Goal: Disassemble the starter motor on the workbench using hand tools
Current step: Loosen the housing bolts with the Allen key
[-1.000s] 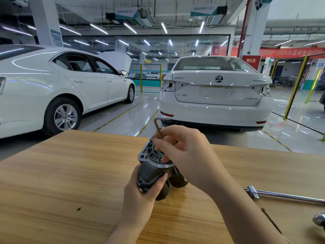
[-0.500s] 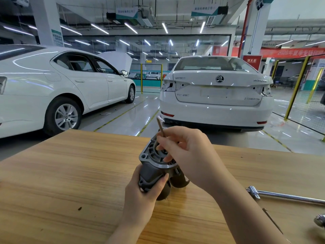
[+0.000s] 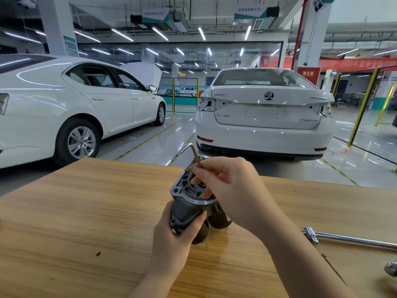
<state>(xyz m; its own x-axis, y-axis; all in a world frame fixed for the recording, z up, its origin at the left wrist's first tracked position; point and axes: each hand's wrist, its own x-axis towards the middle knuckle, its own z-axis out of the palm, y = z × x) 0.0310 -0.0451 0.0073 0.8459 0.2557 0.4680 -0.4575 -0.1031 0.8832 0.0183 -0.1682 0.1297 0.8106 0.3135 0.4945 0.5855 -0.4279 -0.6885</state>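
Note:
The dark grey starter motor (image 3: 187,203) stands on end on the wooden workbench (image 3: 86,211), its open aluminium nose housing facing up. My left hand (image 3: 171,239) grips its lower body from the near side, thumb across the front. My right hand (image 3: 227,186) pinches the shaft of an L-shaped hex key (image 3: 194,153) between thumb and fingers above the housing. The key's long leg runs down toward the housing rim; its short leg points left. The key's tip is hidden behind my fingers.
A chrome bar wrench (image 3: 352,240) lies on the bench at the right, with a thin dark tool (image 3: 333,267) and a chrome part (image 3: 392,268) near the right edge. Two white cars (image 3: 264,117) stand on the shop floor beyond the bench's far edge.
My right hand has turned the hex key: its short leg, which pointed right a second ago, now points left. The motor and my left hand have stayed in place.

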